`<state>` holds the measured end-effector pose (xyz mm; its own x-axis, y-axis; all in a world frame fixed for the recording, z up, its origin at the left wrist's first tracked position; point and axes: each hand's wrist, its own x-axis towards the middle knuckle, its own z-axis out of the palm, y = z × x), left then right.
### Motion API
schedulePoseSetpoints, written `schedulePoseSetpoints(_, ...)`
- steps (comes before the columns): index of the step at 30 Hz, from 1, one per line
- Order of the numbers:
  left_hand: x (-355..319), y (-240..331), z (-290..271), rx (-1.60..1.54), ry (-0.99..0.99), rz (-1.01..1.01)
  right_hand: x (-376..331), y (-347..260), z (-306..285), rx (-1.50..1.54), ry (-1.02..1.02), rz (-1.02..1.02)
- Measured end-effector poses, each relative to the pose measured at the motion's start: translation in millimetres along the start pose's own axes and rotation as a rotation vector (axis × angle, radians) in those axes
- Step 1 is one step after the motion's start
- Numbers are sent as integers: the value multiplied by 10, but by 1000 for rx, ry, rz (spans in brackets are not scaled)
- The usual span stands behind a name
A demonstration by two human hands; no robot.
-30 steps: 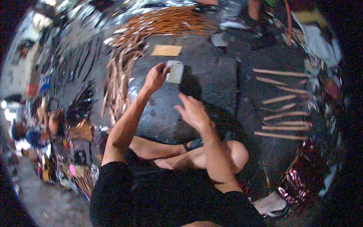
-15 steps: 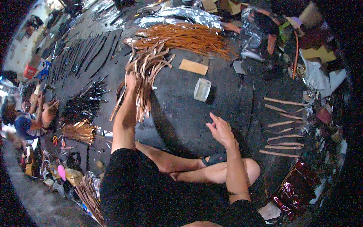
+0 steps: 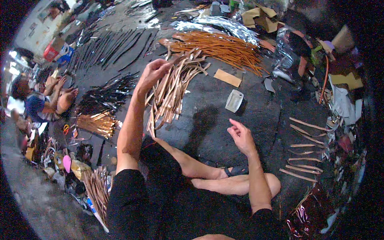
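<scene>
In the head view, the left hand [image 3: 155, 73] is raised at the upper left edge of a loose bundle of tan strips [image 3: 170, 94], its fingers bent in toward the thumb. The fingertips are small and soft here, so I cannot tell whether they pinch the end of a strip or only hang above the bundle. The bundle lies on the dark floor mat [image 3: 256, 116], to the left of its middle, the strips fanned and overlapping.

The right hand [image 3: 243, 140] is held over the mat, fingers parted and slightly bent, the palm free. Near it, just beyond the fingertips, stands a shallow white tray [image 3: 235, 101], with a flat yellowish card [image 3: 228, 78] farther off.

Behind the bundle lies a wide spread of orange-brown strips [image 3: 224, 48]. Short tan pieces [image 3: 304, 160] lie in a row on the right, well apart from the bundle. Black strips [image 3: 106, 94] and a golden bundle [image 3: 96, 123] lie on the left, near a seated co-worker [image 3: 37, 107]
</scene>
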<state>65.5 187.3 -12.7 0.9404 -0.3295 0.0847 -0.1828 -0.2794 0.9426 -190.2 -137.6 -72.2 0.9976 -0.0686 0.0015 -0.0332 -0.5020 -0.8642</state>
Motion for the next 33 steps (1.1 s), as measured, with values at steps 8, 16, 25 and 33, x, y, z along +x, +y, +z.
schedulePoseSetpoints(8, -866, 739, 694, 385, -653, 142, 585, -936, 391, -130, 20, -458)
schedulePoseSetpoints(16, -1016, 87, 1120, 123, -687, -30, 247, -162, -433, 184, -390, 89)
schedulePoseSetpoints(25, -627, -865, 1926, -3, -829, -332, 313, 1082, -1235, -456, 45, 360)
schedulePoseSetpoints(33, -851, -874, 2317, 337, -606, -12, 548, 967, -463, -644, 472, -11)
